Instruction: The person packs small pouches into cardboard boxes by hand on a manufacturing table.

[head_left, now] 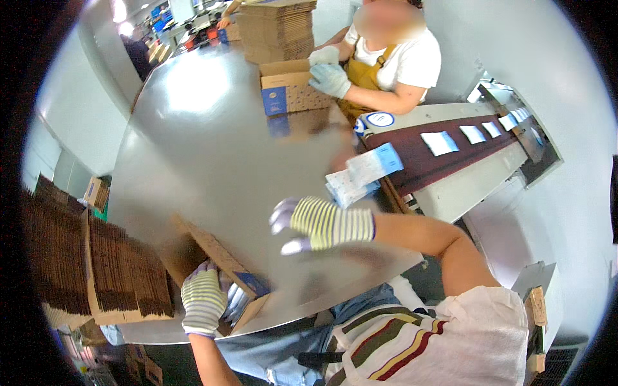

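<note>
My left hand, in a striped glove, reaches into an open cardboard box at the table's near left edge. Its fingers are stretched along the packets, with their tips partly hidden. Several white and blue packets stand on edge in that box, beside the hand. My right hand, also gloved, hovers over the metal table with thumb and fingers apart and nothing between them. Beyond it, a few flat white-blue packets lie overlapping at the end of the conveyor.
More packets lie spaced along the dark conveyor belt at right. Across the metal table, a gloved co-worker handles a blue-printed box before a tall cardboard stack. Folded cartons crowd the left.
</note>
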Tool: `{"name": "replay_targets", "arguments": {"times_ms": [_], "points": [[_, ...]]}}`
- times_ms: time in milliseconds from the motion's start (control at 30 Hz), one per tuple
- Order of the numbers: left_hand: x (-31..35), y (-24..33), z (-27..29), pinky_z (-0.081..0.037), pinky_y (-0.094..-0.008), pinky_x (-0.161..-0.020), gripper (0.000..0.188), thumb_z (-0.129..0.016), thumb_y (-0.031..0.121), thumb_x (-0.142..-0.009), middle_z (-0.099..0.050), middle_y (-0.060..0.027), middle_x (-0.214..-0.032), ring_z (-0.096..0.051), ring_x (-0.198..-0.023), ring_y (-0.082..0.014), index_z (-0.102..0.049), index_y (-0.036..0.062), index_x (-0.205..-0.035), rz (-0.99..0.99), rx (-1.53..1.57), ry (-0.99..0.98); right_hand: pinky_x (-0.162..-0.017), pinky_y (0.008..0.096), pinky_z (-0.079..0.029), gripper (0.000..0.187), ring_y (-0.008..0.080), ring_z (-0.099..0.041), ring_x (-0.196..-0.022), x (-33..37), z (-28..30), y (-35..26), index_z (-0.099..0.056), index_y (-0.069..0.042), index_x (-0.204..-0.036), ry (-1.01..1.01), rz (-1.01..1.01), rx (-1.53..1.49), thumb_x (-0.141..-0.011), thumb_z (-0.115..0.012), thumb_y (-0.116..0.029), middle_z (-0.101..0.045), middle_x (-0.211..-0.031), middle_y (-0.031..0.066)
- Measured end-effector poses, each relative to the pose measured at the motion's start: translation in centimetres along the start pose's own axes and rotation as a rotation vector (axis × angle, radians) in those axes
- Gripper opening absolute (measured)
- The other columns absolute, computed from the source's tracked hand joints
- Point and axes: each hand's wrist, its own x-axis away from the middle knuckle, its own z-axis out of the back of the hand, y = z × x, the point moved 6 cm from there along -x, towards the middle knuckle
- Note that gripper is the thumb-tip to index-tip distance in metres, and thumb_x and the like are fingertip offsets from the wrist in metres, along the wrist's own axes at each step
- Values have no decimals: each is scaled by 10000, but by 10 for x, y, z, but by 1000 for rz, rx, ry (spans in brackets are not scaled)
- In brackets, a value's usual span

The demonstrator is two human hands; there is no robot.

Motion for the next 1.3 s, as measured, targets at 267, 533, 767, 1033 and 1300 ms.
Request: {"name": "replay_targets", "arguments": {"times_ms": [267,533,767,1033,1300], "points": [[0,6,2,-468,-428,-789,370,-572,296,-805,-598,-157,-1025,-588,-921,-323,-573,21,-1051,-70,-50,136,-788,420,-471,213,356,-601,-872,105,149,172,-659,-47,-904,-248,-616,474,-800,-606,-225,-648,-887,164],[1,7,5,-479,-424,-769,353,-597,275,-783,-595,-157,-1002,-588,-921,-322,-572,30,-1037,-73,-63,148,-786,368,-467,260,297,-605,-875,95,139,200,-638,-33,-1001,-491,-697,498,-755,-673,-109,-653,-917,135],[0,8,6,-483,-421,-770,337,-574,303,-805,-594,-156,-1004,-587,-916,-328,-593,31,-1004,-62,-61,153,-738,374,-465,375,239,-606,-786,97,79,263,-595,-58,-1083,-782,-386,316,-754,-662,-225,-657,-881,91],[6,-3,-2,-469,-418,-796,398,-581,325,-800,-588,-133,-1007,-584,-916,-299,-574,51,-1088,-28,-56,128,-694,394,-480,332,288,-624,-775,90,-1,180,-666,11,-801,-1181,-571,174,-722,-649,-310,-654,-832,193],[0,1,1,-472,-419,-804,370,-574,323,-799,-587,-146,-1007,-576,-952,-300,-581,48,-1047,3,22,85,-954,434,-401,701,305,-514,-1128,79,-62,5,-498,-11,-1202,-892,-469,255,-636,-726,-357,-539,-1200,208]]}}
